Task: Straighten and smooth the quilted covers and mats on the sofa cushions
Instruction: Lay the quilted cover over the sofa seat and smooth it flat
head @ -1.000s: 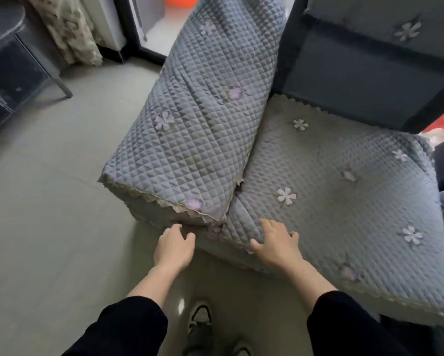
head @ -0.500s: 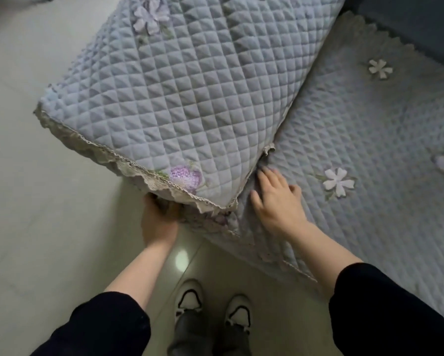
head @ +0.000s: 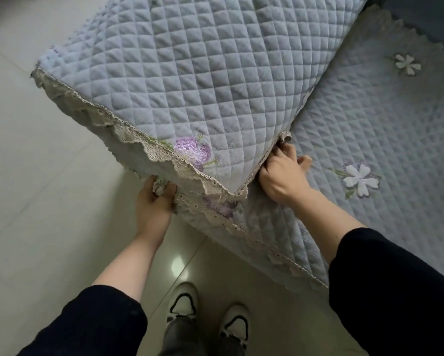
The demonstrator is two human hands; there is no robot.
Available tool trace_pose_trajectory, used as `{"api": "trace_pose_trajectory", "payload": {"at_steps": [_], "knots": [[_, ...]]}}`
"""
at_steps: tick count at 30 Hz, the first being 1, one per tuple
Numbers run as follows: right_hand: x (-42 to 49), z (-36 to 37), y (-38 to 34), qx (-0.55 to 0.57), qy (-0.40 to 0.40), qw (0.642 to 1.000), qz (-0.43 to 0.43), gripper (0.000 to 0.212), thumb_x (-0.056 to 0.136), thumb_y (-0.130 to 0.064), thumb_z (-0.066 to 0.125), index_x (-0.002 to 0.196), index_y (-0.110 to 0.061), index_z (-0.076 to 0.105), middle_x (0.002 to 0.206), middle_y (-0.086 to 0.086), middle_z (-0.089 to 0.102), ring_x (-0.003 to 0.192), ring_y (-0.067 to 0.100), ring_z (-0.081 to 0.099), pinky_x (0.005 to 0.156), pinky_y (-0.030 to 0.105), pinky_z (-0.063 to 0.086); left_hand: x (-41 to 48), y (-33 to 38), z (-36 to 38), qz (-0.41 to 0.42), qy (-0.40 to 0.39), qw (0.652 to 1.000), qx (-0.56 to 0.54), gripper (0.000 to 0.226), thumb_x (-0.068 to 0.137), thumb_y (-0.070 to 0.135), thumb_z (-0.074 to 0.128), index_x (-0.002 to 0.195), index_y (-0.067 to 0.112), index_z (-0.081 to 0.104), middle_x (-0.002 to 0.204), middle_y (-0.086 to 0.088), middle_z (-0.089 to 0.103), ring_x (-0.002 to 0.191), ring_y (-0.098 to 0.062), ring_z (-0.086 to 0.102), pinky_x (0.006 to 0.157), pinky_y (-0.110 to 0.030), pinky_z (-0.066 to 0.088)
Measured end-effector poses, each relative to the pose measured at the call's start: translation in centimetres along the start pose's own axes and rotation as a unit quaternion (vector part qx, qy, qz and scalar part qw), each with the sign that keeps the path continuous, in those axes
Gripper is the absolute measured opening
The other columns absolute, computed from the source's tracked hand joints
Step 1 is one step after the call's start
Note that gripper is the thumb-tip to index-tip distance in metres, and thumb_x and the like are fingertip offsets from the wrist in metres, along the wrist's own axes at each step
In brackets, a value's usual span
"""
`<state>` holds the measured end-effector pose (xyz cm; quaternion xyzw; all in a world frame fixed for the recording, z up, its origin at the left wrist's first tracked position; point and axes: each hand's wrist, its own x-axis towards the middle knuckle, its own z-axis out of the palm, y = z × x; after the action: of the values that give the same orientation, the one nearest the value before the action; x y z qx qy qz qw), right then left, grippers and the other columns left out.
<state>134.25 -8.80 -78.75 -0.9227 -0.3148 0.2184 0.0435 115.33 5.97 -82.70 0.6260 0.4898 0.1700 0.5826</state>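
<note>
Loose black fabric sleeves (head: pixel 92 322) end well back from the fingers (head: pixel 286 151), leaving both forearms bare; farther back still, dark grey trousers (head: pixel 182 335); rounded white shoes with black trim (head: pixel 182 303).

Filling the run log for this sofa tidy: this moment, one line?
left hand: grips lace edge below armrest cover | right hand: reaches into gap between armrest cover and seat mat | front corner: bunched

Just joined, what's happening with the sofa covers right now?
One person is working with both hands. Their left hand grips the bunched lace trim under the upper quilted cover. Their right hand has its fingers tucked into the crease between that cover and the seat mat; its grip is hidden.
</note>
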Motion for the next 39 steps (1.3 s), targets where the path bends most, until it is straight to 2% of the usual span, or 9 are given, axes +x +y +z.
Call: {"api": "trace_pose_trajectory", "payload": {"at_steps": [2, 6, 10, 14, 19, 21, 26, 32, 39], "knots": [[-0.3, 0.1, 0.0, 0.007, 0.017, 1.0, -0.005, 0.035, 0.095, -0.026, 0.03, 0.112, -0.011, 0.057, 0.126, 0.003, 0.049, 0.124, 0.022, 0.023, 0.103, 0.051, 0.018, -0.4, -0.2, 0.2, 0.009, 0.038, 0.999, 0.0, 0.028, 0.08, 0.016, 0.06, 0.105, 0.004, 0.065, 0.081, -0.001, 0.064, 0.065, -0.004, 0.055, 0.06, -0.021, 0.044], [-2.0, 1.0, 0.5, 0.043, 0.042, 0.998, -0.024, 0.025, 0.097, -0.024, 0.032, 0.102, -0.014, 0.054, 0.121, 0.003, 0.052, 0.122, 0.022, 0.027, 0.103, 0.045, 0.017, -2.5, -0.5, -0.3, 0.018, 0.075, 0.995, 0.068, 0.004, 0.089, 0.008, 0.063, 0.092, 0.007, 0.065, 0.073, 0.001, 0.064, 0.056, 0.006, 0.055, 0.051, -0.005, 0.037], [-5.8, 1.9, 0.7, 0.057, 0.063, 0.995, -0.048, 0.026, 0.099, -0.027, 0.033, 0.107, -0.02, 0.056, 0.121, -0.003, 0.055, 0.115, 0.018, 0.028, 0.087, 0.033, 0.01, -7.1, -1.7, -1.6, -0.023, 0.076, 0.995, 0.055, 0.014, 0.09, 0.006, 0.062, 0.078, 0.001, 0.059, 0.06, -0.002, 0.055, 0.049, 0.002, 0.053, 0.047, -0.012, 0.036], [-10.5, 2.7, 0.0, 0.035, 0.029, 0.996, -0.07, 0.026, 0.097, -0.029, 0.035, 0.109, -0.022, 0.057, 0.118, -0.005, 0.057, 0.11, 0.015, 0.028, 0.098, 0.043, 0.021, -12.4, -3.8, -4.3, -0.074, 0.081, 0.988, 0.111, 0.016, 0.087, 0.018, 0.069, 0.082, 0.004, 0.063, 0.071, -0.01, 0.064, 0.068, -0.028, 0.058, 0.062, -0.035, 0.041], [-11.5, 2.6, -1.1, -0.048, 0.012, 0.996, -0.069, 0.035, 0.094, -0.033, 0.033, 0.118, -0.02, 0.055, 0.127, -0.002, 0.055, 0.123, 0.018, 0.027, 0.102, 0.048, 0.016, -11.4, -2.7, -6.4, -0.119, 0.043, 0.991, 0.042, 0.018, 0.064, 0.03, 0.057, 0.059, 0.013, 0.054, 0.059, -0.003, 0.05, 0.064, -0.019, 0.044, 0.059, -0.033, 0.032], [-11.1, 2.7, -1.5, -0.052, -0.004, 0.996, -0.07, 0.047, 0.087, -0.037, 0.027, 0.123, -0.02, 0.053, 0.132, -0.001, 0.053, 0.13, 0.018, 0.027, 0.102, 0.046, 0.01, -9.0, -2.3, -6.4, -0.167, 0.043, 0.985, -0.022, 0.023, 0.075, 0.035, 0.056, 0.065, 0.015, 0.057, 0.067, -0.002, 0.054, 0.072, -0.02, 0.049, 0.06, -0.028, 0.036], [-10.0, 3.3, -2.9, 0.028, -0.056, 0.997, -0.048, 0.06, 0.076, -0.05, 0.023, 0.12, -0.018, 0.05, 0.128, 0.003, 0.052, 0.128, 0.018, 0.034, 0.109, 0.049, 0.008, -5.7, -4.5, -5.6, -0.288, -0.199, 0.935, -0.053, 0.052, 0.097, 0.053, 0.034, 0.113, 0.015, 0.067, 0.108, -0.01, 0.072, 0.103, -0.028, 0.067, 0.094, -0.043, 0.05], [-10.3, 3.1, -3.1, 0.079, -0.022, 0.996, -0.031, 0.027, 0.075, -0.048, 0.032, 0.075, -0.023, 0.042, 0.085, -0.005, 0.046, 0.094, 0.014, 0.036, 0.098, 0.044, 0.019, -6.4, -3.6, -6.3, -0.251, -0.214, 0.943, -0.034, 0.048, 0.099, 0.054, 0.029, 0.116, 0.025, 0.064, 0.114, -0.001, 0.071, 0.107, -0.02, 0.066, 0.104, -0.044, 0.044], [-11.4, -0.7, -3.3, 0.109, 0.028, 0.994, -0.016, 0.025, 0.089, -0.029, 0.045, 0.066, -0.019, 0.041, 0.069, -0.004, 0.047, 0.082, 0.018, 0.042, 0.073, 0.036, 0.013, -9.6, -0.6, -7.0, -0.29, -0.23, 0.923, -0.107, 0.052, 0.101, 0.047, 0.036, 0.123, 0.009, 0.064, 0.121, -0.014, 0.066, 0.112, -0.031, 0.063, 0.106, -0.047, 0.041]]}}
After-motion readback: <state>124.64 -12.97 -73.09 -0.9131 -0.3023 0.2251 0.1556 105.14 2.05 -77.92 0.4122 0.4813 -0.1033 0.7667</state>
